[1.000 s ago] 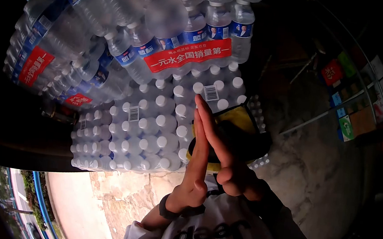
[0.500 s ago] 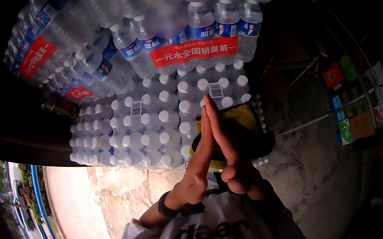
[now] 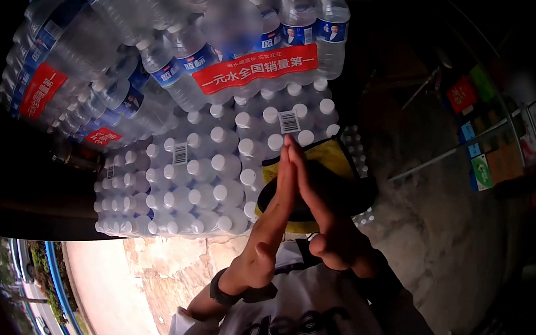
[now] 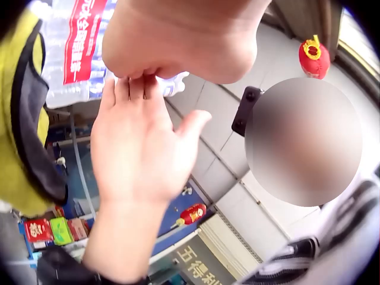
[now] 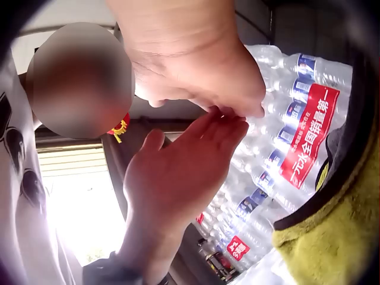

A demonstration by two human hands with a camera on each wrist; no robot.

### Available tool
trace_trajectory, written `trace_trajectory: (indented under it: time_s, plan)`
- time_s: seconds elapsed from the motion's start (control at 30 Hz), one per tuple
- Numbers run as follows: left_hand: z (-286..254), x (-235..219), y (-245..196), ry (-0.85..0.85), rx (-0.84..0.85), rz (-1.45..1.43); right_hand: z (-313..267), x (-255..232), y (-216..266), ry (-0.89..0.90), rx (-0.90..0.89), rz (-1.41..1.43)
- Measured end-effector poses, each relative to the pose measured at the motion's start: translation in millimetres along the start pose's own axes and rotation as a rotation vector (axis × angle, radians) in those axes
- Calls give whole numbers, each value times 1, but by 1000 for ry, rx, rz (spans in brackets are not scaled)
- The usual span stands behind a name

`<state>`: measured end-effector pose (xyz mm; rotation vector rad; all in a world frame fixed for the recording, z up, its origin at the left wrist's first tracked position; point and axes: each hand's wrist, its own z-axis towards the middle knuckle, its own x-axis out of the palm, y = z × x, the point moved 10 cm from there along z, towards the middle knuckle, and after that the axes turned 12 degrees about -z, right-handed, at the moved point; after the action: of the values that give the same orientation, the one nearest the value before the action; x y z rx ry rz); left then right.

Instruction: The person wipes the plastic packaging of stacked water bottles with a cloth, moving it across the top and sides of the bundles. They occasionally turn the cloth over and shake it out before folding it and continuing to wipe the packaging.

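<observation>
Both hands are raised in front of the chest, fingers straight and fingertips together, with the palms apart lower down. In the head view the left hand (image 3: 264, 230) is on the left and the right hand (image 3: 329, 229) on the right, darker in shadow. Neither holds anything. A yellow and black cloth item (image 3: 338, 160) lies behind the fingers, on wrapped bottles (image 3: 201, 175) with white caps. From the left wrist, the right hand (image 4: 139, 148) shows its straight fingers meeting the near left hand (image 4: 178, 41). The right wrist view shows the left hand (image 5: 184, 172) below the right hand (image 5: 190, 59).
More bottle packs with red labels (image 3: 257, 69) are stacked at the upper left. A rack with colourful boxes (image 3: 491, 172) stands at the right, above a worn floor (image 3: 419, 242). A road with cars (image 3: 24, 262) appears at the lower left.
The head view has shifted a little against the bottles. The wrists stand slightly farther apart than before, while the fingertips stay together.
</observation>
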<state>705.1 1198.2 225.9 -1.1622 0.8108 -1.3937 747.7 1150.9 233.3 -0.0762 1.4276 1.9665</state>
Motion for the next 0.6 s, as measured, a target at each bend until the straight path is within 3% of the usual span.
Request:
trace_trajectory:
  time_s: [0.07, 0.17, 0.23, 0.3, 0.4, 0.53, 0.6]
  plan:
    - [-9, 24, 0, 101, 123, 27, 4, -24, -3, -82, 51, 56]
    - [-4, 1, 6, 152, 17, 127, -7, -48, -6, -144, 61, -17]
    - [4, -31, 3, -100, -22, 304, -26, -66, -10, -144, 79, -127]
    - [15, -44, 4, -206, -60, 594, -49, -75, -26, -72, 218, -400]
    - [30, -43, 19, -177, -23, 819, -72, -88, -37, -77, 271, -695]
    - [45, -15, 35, -28, 69, 1022, -88, -99, -40, -114, 436, -768]
    - [49, -15, 53, -22, -72, 1092, -96, -95, -47, -110, 436, -800]
